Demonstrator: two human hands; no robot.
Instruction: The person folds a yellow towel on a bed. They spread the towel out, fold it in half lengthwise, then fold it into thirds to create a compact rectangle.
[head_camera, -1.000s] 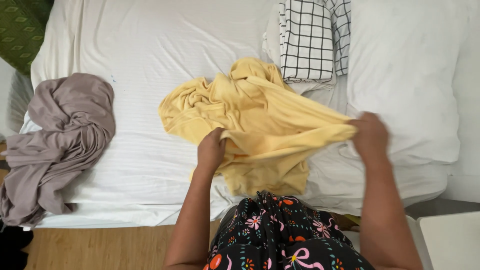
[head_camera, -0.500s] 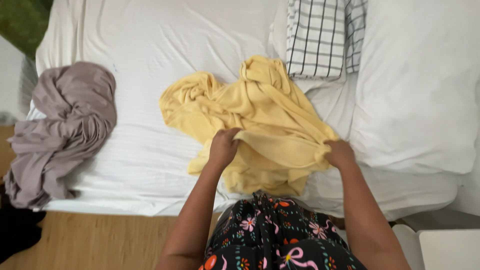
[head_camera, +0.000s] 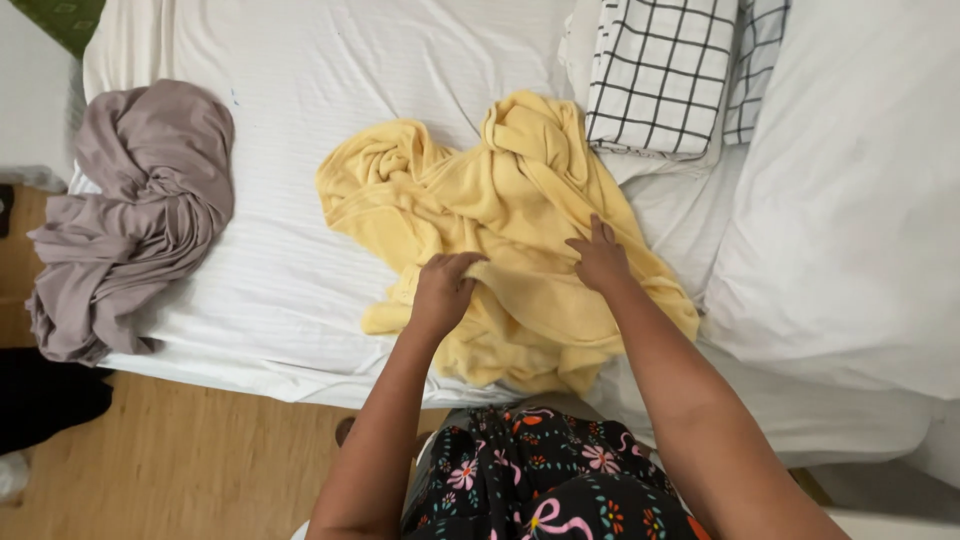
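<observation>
A crumpled yellow garment (head_camera: 510, 205) lies in the middle of a bed with a white sheet (head_camera: 330, 90). My left hand (head_camera: 443, 287) is curled around a fold of the yellow cloth near its front part. My right hand (head_camera: 598, 255) lies on the garment just to the right, fingers pressed flat and slightly apart on the fabric. Both forearms reach in from the bottom, over my dark flowered clothing (head_camera: 540, 475).
A bunched grey-mauve garment (head_camera: 130, 210) lies at the bed's left edge. A folded white cloth with a black grid (head_camera: 665, 70) sits at the back. A large white duvet or pillow (head_camera: 850, 200) fills the right side. Wooden floor (head_camera: 190, 470) shows at lower left.
My right hand has moved left from the garment's right corner onto its middle, folding the cloth inward. My left hand has stayed gripping the fabric.
</observation>
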